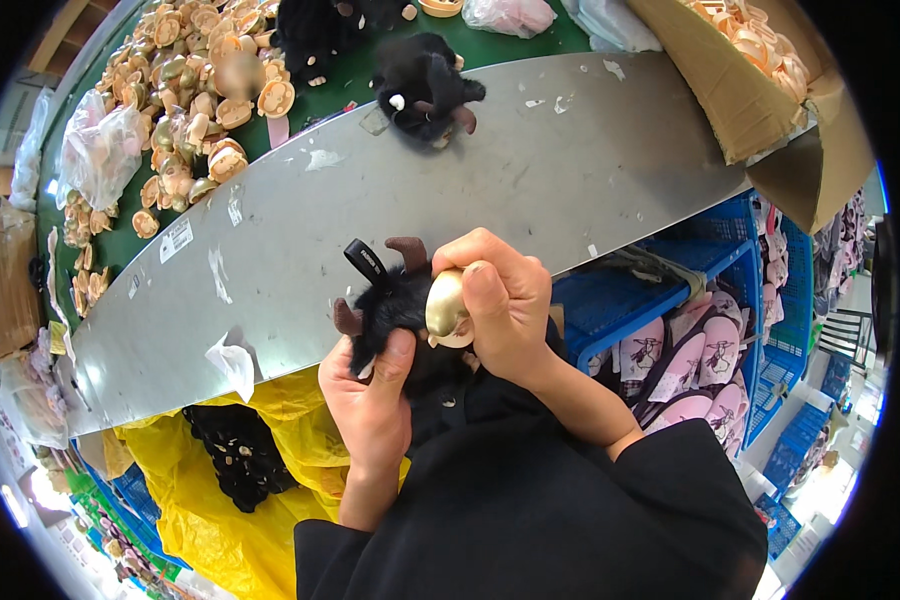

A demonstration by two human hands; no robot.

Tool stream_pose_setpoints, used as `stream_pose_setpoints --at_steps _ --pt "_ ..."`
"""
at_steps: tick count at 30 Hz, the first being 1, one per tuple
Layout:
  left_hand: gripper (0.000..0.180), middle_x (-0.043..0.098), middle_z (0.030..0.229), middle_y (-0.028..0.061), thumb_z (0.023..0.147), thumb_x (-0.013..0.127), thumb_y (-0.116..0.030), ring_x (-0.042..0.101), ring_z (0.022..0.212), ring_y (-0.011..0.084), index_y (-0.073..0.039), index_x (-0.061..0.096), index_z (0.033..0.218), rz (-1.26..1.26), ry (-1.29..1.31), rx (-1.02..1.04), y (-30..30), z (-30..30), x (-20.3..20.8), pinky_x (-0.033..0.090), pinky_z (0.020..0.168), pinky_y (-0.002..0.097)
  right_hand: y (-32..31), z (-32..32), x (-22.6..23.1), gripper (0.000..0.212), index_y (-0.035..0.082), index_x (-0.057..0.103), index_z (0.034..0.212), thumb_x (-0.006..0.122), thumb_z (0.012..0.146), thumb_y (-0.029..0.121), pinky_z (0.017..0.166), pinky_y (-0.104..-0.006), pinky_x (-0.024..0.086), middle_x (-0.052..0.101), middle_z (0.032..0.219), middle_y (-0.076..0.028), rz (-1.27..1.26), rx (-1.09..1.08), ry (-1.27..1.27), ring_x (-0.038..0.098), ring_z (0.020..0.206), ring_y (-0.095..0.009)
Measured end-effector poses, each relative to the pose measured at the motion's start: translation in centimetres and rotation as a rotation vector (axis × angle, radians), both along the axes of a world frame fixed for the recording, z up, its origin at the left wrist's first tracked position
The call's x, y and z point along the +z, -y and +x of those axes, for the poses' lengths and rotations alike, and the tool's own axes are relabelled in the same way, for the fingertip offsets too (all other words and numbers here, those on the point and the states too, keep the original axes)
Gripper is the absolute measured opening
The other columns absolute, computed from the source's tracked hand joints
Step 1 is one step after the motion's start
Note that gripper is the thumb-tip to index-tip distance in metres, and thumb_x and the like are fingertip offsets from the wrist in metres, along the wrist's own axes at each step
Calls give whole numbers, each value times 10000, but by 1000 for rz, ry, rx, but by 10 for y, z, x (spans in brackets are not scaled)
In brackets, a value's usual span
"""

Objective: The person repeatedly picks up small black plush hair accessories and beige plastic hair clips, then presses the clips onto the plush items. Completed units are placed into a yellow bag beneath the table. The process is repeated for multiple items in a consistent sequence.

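A small black plush toy with shaggy fur is held in the air just below the near edge of the grey tabletop. Brown horns stick out at its twelve o'clock and nine o'clock sides, and a black ribbon loop rises from its top toward eleven o'clock. A rounded, shiny gold snout piece sits against its three o'clock side, touching the fur. The lower part of the toy is hidden, so its full shape cannot be told.
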State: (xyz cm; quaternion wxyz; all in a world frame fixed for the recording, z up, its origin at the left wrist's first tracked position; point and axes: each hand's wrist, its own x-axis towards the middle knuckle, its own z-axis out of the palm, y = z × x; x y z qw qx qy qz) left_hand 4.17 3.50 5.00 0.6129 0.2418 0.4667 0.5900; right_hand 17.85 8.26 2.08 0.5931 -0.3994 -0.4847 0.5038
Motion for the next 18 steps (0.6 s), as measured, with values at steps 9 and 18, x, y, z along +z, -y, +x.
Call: stream_pose_setpoints --at_steps 9,18 --pt "146 649 970 -15 932 725 -23 554 899 51 27 670 1057 5 -192 87 -4 11 -1 435 836 205 -8 -2 -9 222 16 638 889 687 966 219 479 -235 395 539 590 -40 271 -231 314 498 485 -96" --pt "174 597 972 -10 910 736 11 517 862 37 -16 579 981 166 -346 137 -3 22 -8 419 776 185 -20 -2 -7 274 10 677 905 694 954 279 491 -266 399 550 599 -31 542 -371 658 488 485 -149"
